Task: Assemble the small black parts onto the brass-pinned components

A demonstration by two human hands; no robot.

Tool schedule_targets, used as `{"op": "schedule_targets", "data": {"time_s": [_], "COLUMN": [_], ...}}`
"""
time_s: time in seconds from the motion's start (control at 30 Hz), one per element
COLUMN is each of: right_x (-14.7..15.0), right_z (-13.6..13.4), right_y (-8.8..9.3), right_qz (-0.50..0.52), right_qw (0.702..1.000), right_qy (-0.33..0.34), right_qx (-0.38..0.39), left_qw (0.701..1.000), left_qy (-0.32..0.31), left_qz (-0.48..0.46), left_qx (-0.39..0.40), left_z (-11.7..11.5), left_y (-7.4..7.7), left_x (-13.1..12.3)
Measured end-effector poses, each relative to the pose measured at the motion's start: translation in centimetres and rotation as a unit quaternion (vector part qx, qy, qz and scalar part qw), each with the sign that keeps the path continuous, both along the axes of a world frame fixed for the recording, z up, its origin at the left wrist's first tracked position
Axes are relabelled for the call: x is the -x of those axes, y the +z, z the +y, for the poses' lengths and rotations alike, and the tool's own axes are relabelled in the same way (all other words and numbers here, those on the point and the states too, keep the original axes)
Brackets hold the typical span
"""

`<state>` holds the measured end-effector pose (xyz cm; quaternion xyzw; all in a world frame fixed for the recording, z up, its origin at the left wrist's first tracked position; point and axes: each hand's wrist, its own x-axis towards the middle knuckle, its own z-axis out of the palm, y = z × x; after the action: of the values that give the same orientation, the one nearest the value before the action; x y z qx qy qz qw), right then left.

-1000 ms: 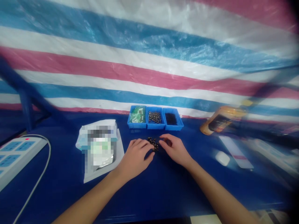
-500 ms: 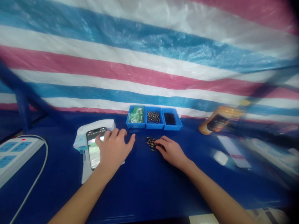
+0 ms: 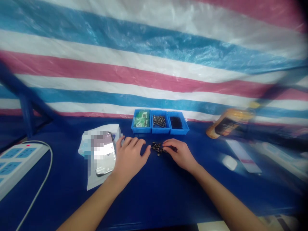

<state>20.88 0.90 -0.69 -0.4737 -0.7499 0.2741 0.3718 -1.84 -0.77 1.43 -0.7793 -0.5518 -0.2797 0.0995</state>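
Observation:
A small heap of dark, shiny metal pieces (image 3: 157, 147) lies loose on the blue table, too small to name exactly. My right hand (image 3: 180, 154) is at the heap's right edge, thumb and fingertips brought together in a pinch; what they hold is too small to make out. On the heap's other side, my left hand (image 3: 131, 157) hovers palm down with fingers spread and nothing in it, thumb tip close to the pieces. Left of that hand, a phone (image 3: 106, 160) with a lit screen lies on a white plastic package (image 3: 96, 182).
Behind the heap stand three joined blue trays: one with green packets (image 3: 141, 119), one with metal pieces (image 3: 159, 121), one with black bits (image 3: 176, 122). A power strip (image 3: 24, 160) with a cable is left. An amber bottle (image 3: 228, 123) and white case (image 3: 229, 162) are right.
My left hand has moved right, off the phone and toward the heap. The phone's screen now looks different. My right hand stays at the heap, its fingertips slightly shifted.

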Motion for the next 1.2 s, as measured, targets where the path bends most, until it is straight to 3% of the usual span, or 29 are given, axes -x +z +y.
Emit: {"op": "schedule_targets", "data": {"time_s": [0.3,0.5,0.57,0.67,0.73,0.83,1.03,1.1,1.2], "right_x": [0.0,-0.1,-0.1,-0.1,-0.2,-0.2,-0.3,-0.4,-0.5], "right_z": [-0.4,-0.3,-0.1,0.1,0.1,-0.1,0.1,0.3,0.4], "right_y": [0.5,1.0,1.3,1.9,2.3,2.5,1.7,1.2,0.6], "right_qz": [0.079,0.144,0.235,0.389,0.440,0.458,0.431,0.367,0.129], "right_qw": [0.995,0.982,0.954,0.871,0.828,0.810,0.847,0.889,0.980], "right_qy": [0.029,-0.019,-0.013,0.033,0.058,0.059,0.019,0.001,-0.035], "right_qx": [0.051,0.122,0.184,0.300,0.344,0.361,0.310,0.274,0.146], "left_qw": [1.000,1.000,0.999,0.999,0.999,0.999,0.999,0.999,0.996], "left_qy": [0.000,-0.003,-0.006,-0.008,-0.011,-0.021,-0.027,-0.035,-0.064], "left_qz": [-0.008,-0.015,-0.019,-0.022,-0.023,-0.021,-0.018,-0.013,0.005], "left_qx": [0.009,0.022,0.025,0.030,0.032,0.030,0.026,0.032,0.058], "left_z": [-0.3,-0.3,-0.3,-0.3,-0.2,-0.2,-0.2,-0.1,0.0], "left_y": [0.0,-0.1,-0.1,-0.2,-0.2,-0.2,-0.3,-0.5,-0.8], "left_x": [-0.3,-0.4,-0.4,-0.4,-0.4,-0.4,-0.6,-0.5,-0.5]}}
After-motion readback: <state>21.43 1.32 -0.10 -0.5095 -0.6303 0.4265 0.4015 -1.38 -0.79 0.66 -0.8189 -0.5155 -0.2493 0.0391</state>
